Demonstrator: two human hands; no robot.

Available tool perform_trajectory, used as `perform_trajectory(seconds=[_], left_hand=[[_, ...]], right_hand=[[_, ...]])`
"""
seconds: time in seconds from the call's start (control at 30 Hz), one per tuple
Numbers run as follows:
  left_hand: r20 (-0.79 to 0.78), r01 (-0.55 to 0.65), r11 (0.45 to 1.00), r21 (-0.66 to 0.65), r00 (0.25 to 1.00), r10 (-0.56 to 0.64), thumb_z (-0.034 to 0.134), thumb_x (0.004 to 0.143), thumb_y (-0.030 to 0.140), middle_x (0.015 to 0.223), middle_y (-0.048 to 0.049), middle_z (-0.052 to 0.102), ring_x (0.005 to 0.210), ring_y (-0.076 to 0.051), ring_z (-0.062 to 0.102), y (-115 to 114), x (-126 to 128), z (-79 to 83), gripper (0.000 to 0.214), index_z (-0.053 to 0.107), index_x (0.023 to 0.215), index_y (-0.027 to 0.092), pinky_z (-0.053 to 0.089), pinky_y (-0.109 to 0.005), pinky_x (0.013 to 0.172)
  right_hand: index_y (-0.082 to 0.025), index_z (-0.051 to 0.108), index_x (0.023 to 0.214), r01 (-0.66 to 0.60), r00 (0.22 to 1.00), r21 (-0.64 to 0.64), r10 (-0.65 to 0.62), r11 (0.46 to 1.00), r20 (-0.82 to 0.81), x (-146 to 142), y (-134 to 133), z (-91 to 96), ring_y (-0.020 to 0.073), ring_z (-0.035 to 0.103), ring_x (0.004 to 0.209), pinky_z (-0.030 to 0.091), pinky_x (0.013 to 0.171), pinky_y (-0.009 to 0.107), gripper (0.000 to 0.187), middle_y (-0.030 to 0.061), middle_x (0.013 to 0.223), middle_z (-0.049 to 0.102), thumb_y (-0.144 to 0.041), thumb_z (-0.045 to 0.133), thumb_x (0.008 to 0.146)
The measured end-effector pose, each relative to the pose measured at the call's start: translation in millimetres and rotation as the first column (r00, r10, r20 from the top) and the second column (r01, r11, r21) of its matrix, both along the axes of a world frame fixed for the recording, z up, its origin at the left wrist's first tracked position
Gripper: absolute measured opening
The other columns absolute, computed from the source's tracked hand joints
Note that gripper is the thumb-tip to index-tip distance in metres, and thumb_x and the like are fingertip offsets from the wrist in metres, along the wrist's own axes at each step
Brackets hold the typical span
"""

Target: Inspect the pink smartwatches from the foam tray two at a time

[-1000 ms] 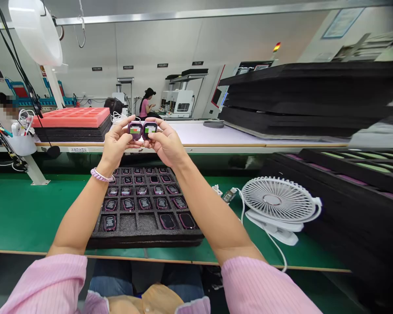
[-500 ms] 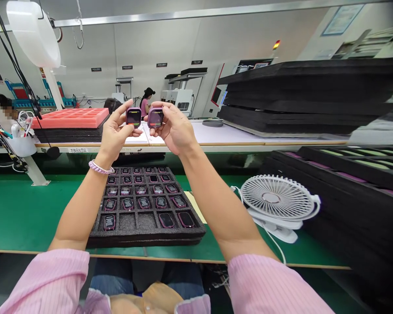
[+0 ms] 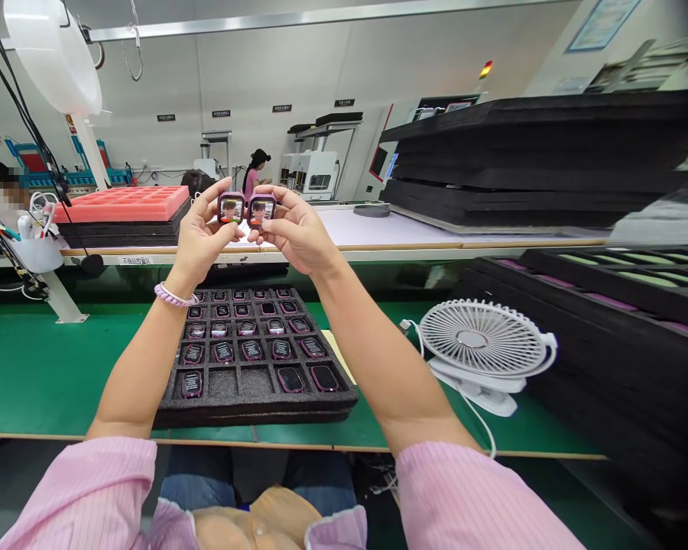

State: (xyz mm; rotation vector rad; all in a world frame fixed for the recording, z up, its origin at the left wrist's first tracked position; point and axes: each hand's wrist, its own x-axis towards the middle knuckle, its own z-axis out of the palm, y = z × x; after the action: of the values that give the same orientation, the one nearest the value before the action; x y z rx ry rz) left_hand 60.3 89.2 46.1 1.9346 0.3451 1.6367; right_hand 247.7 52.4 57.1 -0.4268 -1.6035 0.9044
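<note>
My left hand (image 3: 202,235) grips a small purple-cased smartwatch body (image 3: 230,208) by its edges, its lit screen facing me. In my right hand (image 3: 298,231) is a matching smartwatch (image 3: 261,210), with the thumb at the lower edge of its screen. Both are held up side by side, very close together, and each screen shows a picture of a person. Below them lies a black foam tray (image 3: 256,416) with rows of similar watches in its pockets; two pockets in its front row hold nothing.
A white fan (image 3: 485,340) stands right of the tray on the green bench (image 3: 40,374). Black foam trays are stacked on the right (image 3: 527,164). A pink foam tray (image 3: 123,205) tops a pile on the back shelf. Another person (image 3: 253,172) is in the background.
My right hand has moved slightly left, bringing its watch closer to the other. Both screens have gone from a dark display to a bright picture.
</note>
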Motion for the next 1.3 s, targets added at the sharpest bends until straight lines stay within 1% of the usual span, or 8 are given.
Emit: perform_trajectory(seconds=[0.13,0.33,0.5,0.63,0.77,1.0,1.2,1.3], left_hand=[[0.017,-0.016,1.0,0.001,1.0,0.016,0.087,0.077,0.033,0.114,-0.0025,0.071,0.076,-0.012,0.067,-1.0,-1.6,-4.5,0.064,0.064,0.137,0.033,0.063,-0.028,0.078],[0.043,-0.007,1.0,-0.02,0.999,0.008,0.087,0.079,0.038,0.111,-0.0031,0.071,0.087,-0.015,0.07,-5.4,-1.1,-13.6,0.061,0.063,0.136,0.033,0.063,-0.025,0.075],[0.025,-0.005,0.998,-0.059,1.0,0.007,0.088,0.078,0.04,0.118,-0.0045,0.069,0.095,-0.018,0.072,-16.2,-2.1,-29.6,0.068,0.059,0.139,0.032,0.064,-0.029,0.083],[0.016,0.014,0.995,-0.101,1.0,-0.012,0.088,0.079,0.042,0.116,-0.0051,0.069,0.085,-0.017,0.074,-25.5,-5.5,-44.4,0.068,0.059,0.139,0.031,0.064,-0.028,0.08],[0.036,-0.019,0.987,-0.158,0.999,0.025,0.09,0.077,0.051,0.11,-0.0047,0.072,0.072,-0.013,0.072,-30.1,-7.3,-54.0,0.068,0.062,0.135,0.03,0.063,-0.025,0.072],[0.06,-0.041,0.98,-0.192,0.997,0.053,0.09,0.078,0.052,0.099,-0.0021,0.072,0.061,-0.009,0.066,-32.9,-5.2,-56.3,0.06,0.066,0.128,0.027,0.058,-0.021,0.061],[0.017,-0.015,0.983,-0.185,1.0,0.018,0.086,0.082,0.05,0.109,-0.0052,0.073,0.069,-0.013,0.072,-35.8,-7.3,-56.4,0.064,0.062,0.136,0.028,0.063,-0.025,0.071],[0.013,0.001,0.98,-0.198,1.0,0.001,0.081,0.086,0.053,0.11,-0.0055,0.074,0.068,-0.013,0.073,-36.3,-8.3,-57.1,0.059,0.062,0.137,0.028,0.065,-0.026,0.071]], right_hand=[[-0.023,0.054,0.126,-0.044,0.999,-0.004,0.044,0.999,-0.009,-1.6,-2.7,-3.6,0.0159,0.066,0.077,0.059,0.077,0.034,0.061,0.0015,0.1,0.062,-0.031,0.081,0.071],[-0.022,0.055,0.127,-0.044,0.999,-0.017,0.044,0.999,0.001,-2.7,-4.5,-9.3,0.0164,0.068,0.08,0.06,0.079,0.033,0.063,0.001,0.1,0.063,-0.037,0.085,0.074],[-0.022,0.054,0.127,-0.082,0.996,-0.072,0.079,0.994,-0.046,-5.1,-8.5,-24.9,0.0161,0.069,0.08,0.061,0.079,0.032,0.063,0.0007,0.101,0.067,-0.024,0.078,0.069],[-0.021,0.054,0.127,-0.126,0.991,-0.109,0.119,0.986,-0.068,-8.0,-12.7,-42.0,0.0149,0.069,0.077,0.06,0.076,0.03,0.063,-0.0003,0.097,0.069,-0.019,0.071,0.067],[-0.021,0.055,0.126,-0.129,0.99,-0.133,0.119,0.983,-0.077,-11.0,-14.3,-52.9,0.015,0.07,0.075,0.06,0.074,0.03,0.059,-0.0006,0.096,0.069,-0.026,0.075,0.071],[-0.02,0.055,0.124,-0.121,0.991,-0.146,0.112,0.982,-0.068,-11.5,-15.8,-55.7,0.0148,0.069,0.07,0.058,0.068,0.029,0.056,-0.0001,0.093,0.068,-0.042,0.082,0.08],[-0.022,0.056,0.125,-0.122,0.992,-0.141,0.114,0.983,-0.061,-9.7,-13.8,-57.0,0.0147,0.067,0.071,0.058,0.069,0.03,0.06,-0.0003,0.096,0.066,-0.036,0.083,0.074],[-0.023,0.056,0.122,-0.095,0.995,-0.148,0.088,0.984,-0.056,-10.2,-13.8,-57.0,0.0134,0.064,0.067,0.056,0.065,0.029,0.06,-0.0004,0.094,0.064,-0.046,0.086,0.076]])
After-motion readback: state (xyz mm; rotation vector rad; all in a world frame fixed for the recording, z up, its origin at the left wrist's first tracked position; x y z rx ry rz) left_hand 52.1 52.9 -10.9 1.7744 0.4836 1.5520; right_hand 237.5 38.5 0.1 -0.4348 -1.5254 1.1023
